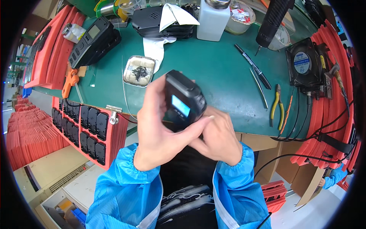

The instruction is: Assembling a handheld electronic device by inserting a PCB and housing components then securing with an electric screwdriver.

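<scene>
Handheld device [190, 93], black with a blue-lit screen [180, 106], is positioned above the near part of the green worktop [228, 84], between both hands. For directions, 12 o'clock points away from the wearer.

Left hand [158, 128]: fingers grasp the casing along its 9 o'clock side; the thumb extends across the lower edge toward 4 o'clock. Right hand [221, 133]: placed against the 5 o'clock corner; its fingertips are hidden, so whether they grip the casing or merely brace it cannot be told.

Handling: the casing appears rigid and is probably fairly light, with smooth faces that may slip in bare fingers. Treat the screen as the fragile part — hold by the side walls and keep pressure off the display.

Orientation: the screen side faces the wearer, toward 7 o'clock, and the device is tilted. The exposed upper ridge runs from 11 to 5 o'clock; the full long axis cannot be confirmed — the hands cover the lower end.

Surroundings, taken from the device: rimmed dish [130, 79] with dark pieces at 10 o'clock, black marker [251, 65] at 2 o'clock, yellow-handled pliers [274, 108] at 3 o'clock
</scene>
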